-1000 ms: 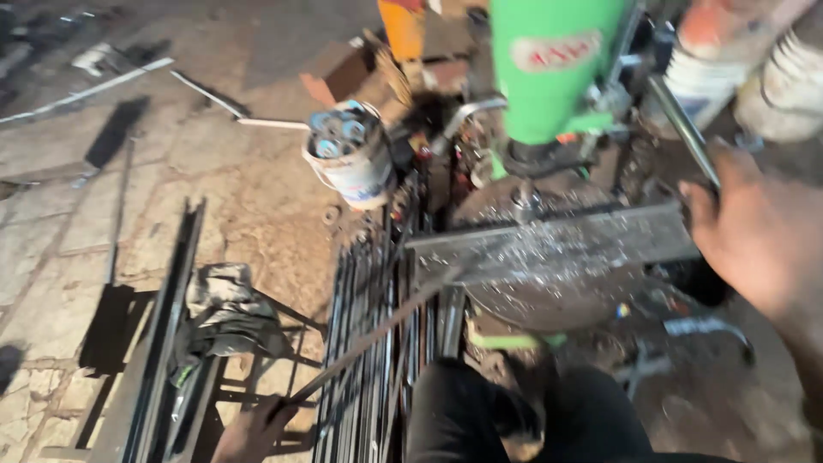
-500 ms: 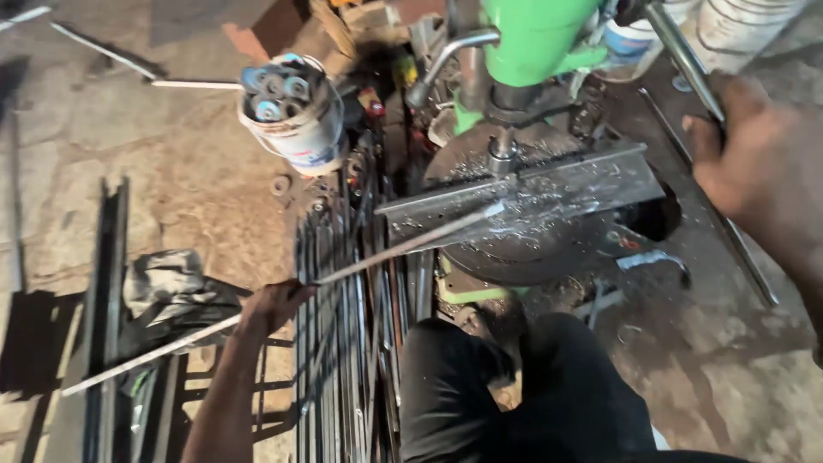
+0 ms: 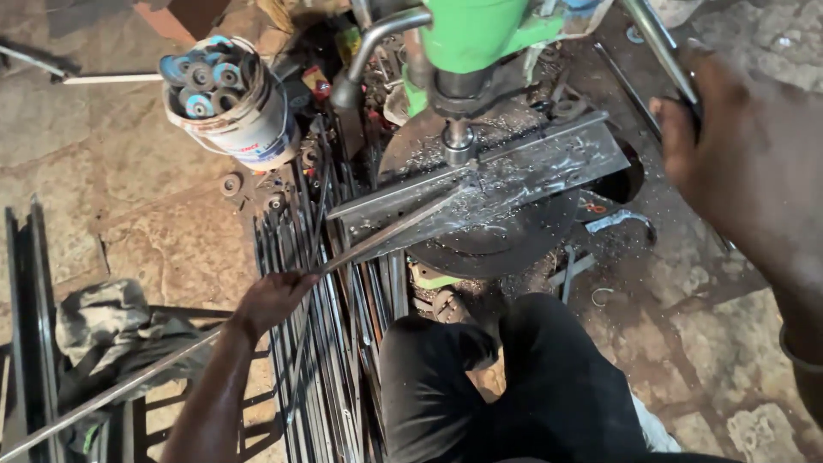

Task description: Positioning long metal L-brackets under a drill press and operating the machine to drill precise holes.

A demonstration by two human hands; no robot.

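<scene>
Left hand (image 3: 273,300) gripping long steel bar (image 3: 377,243), its end under the drill chuck (image 3: 458,140) on flat plate (image 3: 514,176) — right hand (image 3: 737,163) closed on feed lever (image 3: 660,43); drilling not visibly begun

Sitting at upper left on the stone floor (image 3: 163,214): a white bucket (image 3: 249,129) holding blue-centred discs. Lying beside the dark rod bundle (image 3: 321,343): a crumpled grey cloth (image 3: 111,330). Standing along the left edge: black metal frames (image 3: 26,283).
</scene>
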